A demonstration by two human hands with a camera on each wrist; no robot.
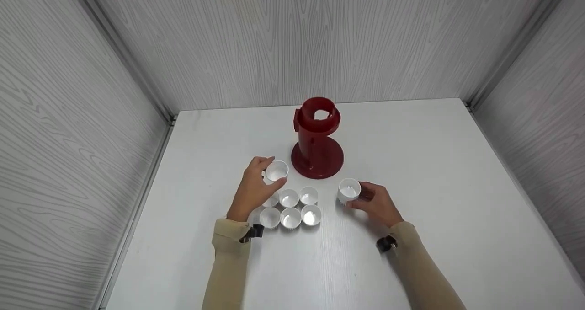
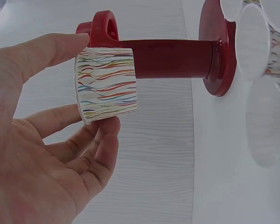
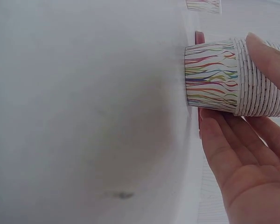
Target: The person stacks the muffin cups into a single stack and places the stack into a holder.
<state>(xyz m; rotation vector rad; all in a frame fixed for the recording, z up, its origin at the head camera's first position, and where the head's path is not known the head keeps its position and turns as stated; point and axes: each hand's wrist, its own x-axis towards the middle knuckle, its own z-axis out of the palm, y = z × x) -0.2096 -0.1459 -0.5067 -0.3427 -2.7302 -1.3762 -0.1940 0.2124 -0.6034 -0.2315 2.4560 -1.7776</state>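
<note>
My left hand (image 1: pixel 253 189) pinches one small paper cup (image 2: pixel 107 84), white with colourful wavy lines, between thumb and fingers. In the head view that cup is held up with its mouth facing the camera, left of a red stand (image 1: pixel 312 147). To the right, my right hand (image 1: pixel 377 205) grips a nested stack of the same paper cups (image 3: pixel 212 77), thumb on one side and fingers on the other. The stack is upright and close to the table; whether it touches is unclear. Several more cups (image 1: pixel 290 218) stand mouth up in two rows, partly behind my left hand.
The red stand has a round base and an open ring at its top, and it stands toward the back of the white table (image 1: pixel 438 173). Grey wood-grain panels (image 1: pixel 292 40) close in the back and both sides.
</note>
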